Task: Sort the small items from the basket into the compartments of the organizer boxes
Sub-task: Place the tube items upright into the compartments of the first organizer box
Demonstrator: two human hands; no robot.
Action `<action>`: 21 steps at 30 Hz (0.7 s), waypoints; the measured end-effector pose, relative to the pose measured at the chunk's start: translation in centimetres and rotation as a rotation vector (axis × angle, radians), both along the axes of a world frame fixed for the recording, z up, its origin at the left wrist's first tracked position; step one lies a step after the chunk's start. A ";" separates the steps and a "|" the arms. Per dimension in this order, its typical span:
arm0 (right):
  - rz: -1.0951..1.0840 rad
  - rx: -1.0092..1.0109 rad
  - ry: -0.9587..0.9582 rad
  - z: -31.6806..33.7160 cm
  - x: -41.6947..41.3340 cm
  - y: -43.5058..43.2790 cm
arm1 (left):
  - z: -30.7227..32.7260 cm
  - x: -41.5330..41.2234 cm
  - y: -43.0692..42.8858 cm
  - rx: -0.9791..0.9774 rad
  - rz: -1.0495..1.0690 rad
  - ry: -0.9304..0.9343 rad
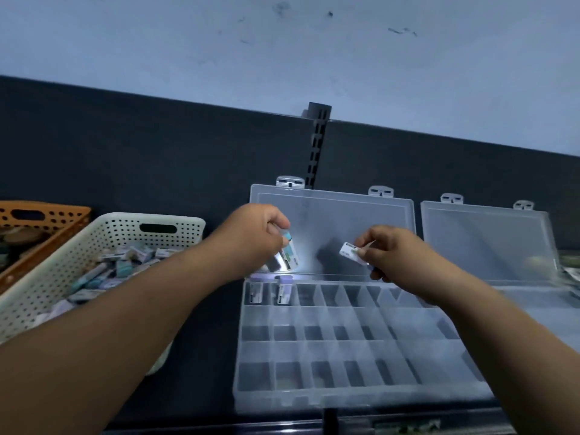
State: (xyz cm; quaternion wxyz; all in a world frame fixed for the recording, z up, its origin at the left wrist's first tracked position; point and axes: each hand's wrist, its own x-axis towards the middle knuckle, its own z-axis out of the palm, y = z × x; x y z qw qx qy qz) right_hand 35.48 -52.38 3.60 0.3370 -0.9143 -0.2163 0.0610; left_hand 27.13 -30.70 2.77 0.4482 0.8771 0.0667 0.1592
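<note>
A clear organizer box (345,390) lies open in front of me, its lid (332,215) leaning against the dark back panel. My left hand (251,237) holds a small white-and-teal packet (290,254) above the box's far-left compartments. My right hand (395,255) pinches a small white packet (347,250) over the far row, further right. Two small items (255,291) (284,291) stand in the first two far-row compartments. The white perforated basket (131,224) at left holds several small packets (125,262).
A second clear organizer box (489,233) stands open at the right, lid up. An orange perforated basket (40,215) sits at the far left behind the white one. A slotted black upright (317,146) rises behind the lids.
</note>
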 end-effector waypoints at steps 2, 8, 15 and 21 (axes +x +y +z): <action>0.037 -0.036 -0.012 -0.5 0.7 -0.6 | -0.3 0.9 -1.3 0.073 0.021 0.040; 0.177 -0.203 -0.136 -1.2 2.6 -1.3 | -1.6 2.9 -3.3 0.205 0.079 0.122; 0.331 -0.295 -0.185 -2.6 3.9 0.2 | -2.7 3.8 -4.3 0.351 0.088 0.184; 0.347 -0.322 -0.209 -4.8 5.0 1.9 | -3.9 4.6 -4.9 0.443 0.051 0.247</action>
